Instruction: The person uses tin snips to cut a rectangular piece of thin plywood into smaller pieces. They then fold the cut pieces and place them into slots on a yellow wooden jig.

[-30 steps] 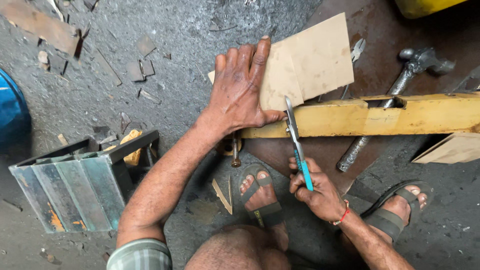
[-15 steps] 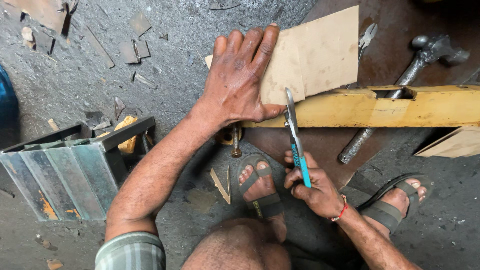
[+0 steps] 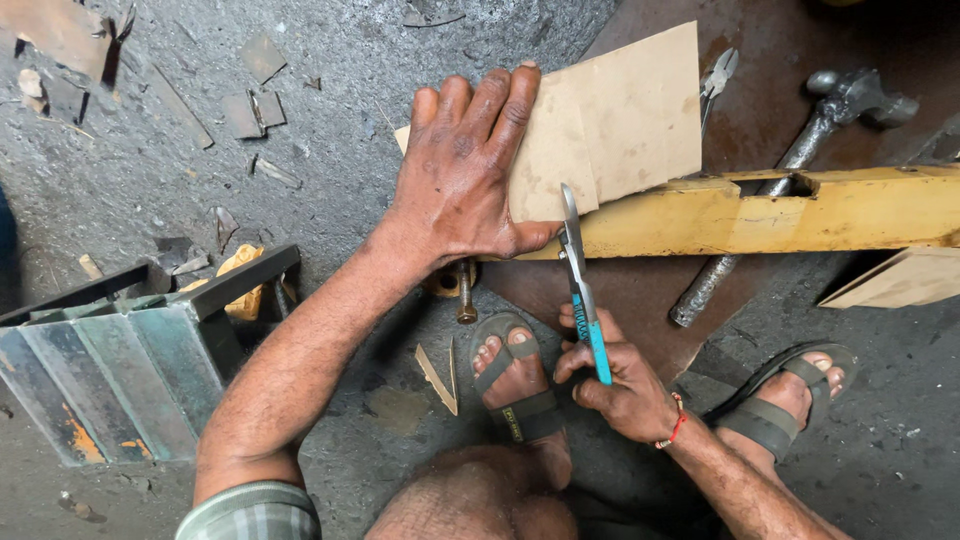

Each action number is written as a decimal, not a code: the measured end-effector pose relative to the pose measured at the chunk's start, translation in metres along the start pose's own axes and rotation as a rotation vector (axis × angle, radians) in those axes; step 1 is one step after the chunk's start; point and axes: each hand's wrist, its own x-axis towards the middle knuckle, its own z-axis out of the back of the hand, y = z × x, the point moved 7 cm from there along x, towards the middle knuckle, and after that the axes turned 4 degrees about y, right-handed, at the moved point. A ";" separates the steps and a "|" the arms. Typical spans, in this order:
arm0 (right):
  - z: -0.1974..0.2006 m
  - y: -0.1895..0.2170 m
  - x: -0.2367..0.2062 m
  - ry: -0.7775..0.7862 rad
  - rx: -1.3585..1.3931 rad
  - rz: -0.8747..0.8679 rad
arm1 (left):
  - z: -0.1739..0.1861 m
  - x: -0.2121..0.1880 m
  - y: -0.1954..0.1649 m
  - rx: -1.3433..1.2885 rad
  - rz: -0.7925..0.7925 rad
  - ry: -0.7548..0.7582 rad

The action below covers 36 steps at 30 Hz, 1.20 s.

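- My left hand [image 3: 470, 175] lies flat, fingers spread, pressing the tan sheet [image 3: 625, 110] down where it rests on the yellow beam [image 3: 800, 210]; against half a second ago it sits slightly lower and nearer the sheet's near edge
- My right hand [image 3: 615, 385] is closed around the blue handles of the snips [image 3: 580, 290]; the blades point away from me and their tips meet the sheet's lower edge just beside my left thumb, much as a moment back
- The view has slid a little, so the hammer [image 3: 835, 105] now shows whole beyond the beam
- One hammer, its handle running under the beam; one pair of pliers [image 3: 715, 78] lying just past the sheet's far corner; one bolt [image 3: 465, 290] below my left wrist
- A grey ribbed metal piece [image 3: 110, 370] stands to my left, well apart from the work
- Two sandalled feet on the floor [image 3: 330, 60], the left foot [image 3: 515, 375] touching my right hand's side, the right foot [image 3: 790, 395] further right
- Several small scraps scattered on the floor at upper left; nothing lies between the snips and the sheet
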 end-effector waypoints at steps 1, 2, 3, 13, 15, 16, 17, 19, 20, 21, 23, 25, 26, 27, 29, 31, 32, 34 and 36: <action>0.000 -0.001 0.000 -0.003 -0.006 -0.005 | 0.000 0.000 0.000 0.000 0.003 0.003; 0.000 -0.002 0.000 -0.004 -0.013 -0.007 | -0.001 0.000 0.000 -0.011 -0.002 0.004; 0.000 -0.002 0.000 -0.010 -0.045 0.002 | -0.001 0.000 0.000 -0.020 -0.007 0.004; 0.000 0.006 0.005 -0.019 -0.075 -0.002 | -0.007 0.002 0.002 -0.003 -0.023 0.001; 0.000 0.007 0.006 -0.032 -0.114 -0.008 | -0.006 0.001 0.002 -0.018 -0.025 -0.006; -0.001 0.007 0.006 -0.046 -0.156 -0.014 | -0.005 0.001 0.002 -0.026 -0.028 -0.011; -0.001 0.007 0.006 -0.059 -0.199 -0.019 | -0.005 0.001 0.001 -0.035 -0.027 -0.004; -0.002 0.007 0.006 -0.087 -0.178 -0.004 | -0.006 0.001 0.000 -0.055 -0.024 0.012; -0.002 0.006 0.006 -0.102 -0.168 0.005 | -0.006 0.002 0.000 -0.052 -0.020 0.023; -0.002 0.004 0.005 -0.110 -0.154 -0.018 | -0.007 0.003 -0.001 -0.051 -0.015 0.034; -0.001 -0.002 0.004 -0.130 -0.127 -0.060 | -0.008 0.004 -0.002 -0.057 -0.007 0.047; 0.001 -0.008 0.002 -0.154 -0.183 -0.109 | -0.008 0.005 -0.002 -0.067 0.000 0.051; 0.002 -0.010 0.001 -0.167 -0.212 -0.132 | -0.008 0.006 -0.002 -0.067 -0.006 0.055; 0.002 -0.009 0.001 -0.173 -0.242 -0.106 | -0.008 0.006 -0.002 -0.068 -0.008 0.058; 0.001 -0.007 0.000 -0.177 -0.298 -0.072 | -0.009 0.006 -0.001 -0.084 -0.003 0.068; 0.000 -0.016 -0.001 -0.181 -0.172 -0.205 | -0.008 0.007 -0.002 -0.094 -0.018 0.054; -0.001 -0.020 -0.002 -0.182 -0.110 -0.272 | -0.010 0.007 -0.001 -0.108 -0.015 0.075; -0.003 -0.007 0.001 -0.170 -0.169 -0.137 | -0.012 0.006 -0.001 -0.134 -0.001 0.123; -0.003 0.003 0.003 -0.153 -0.145 -0.036 | -0.012 0.004 -0.005 -0.108 -0.028 0.139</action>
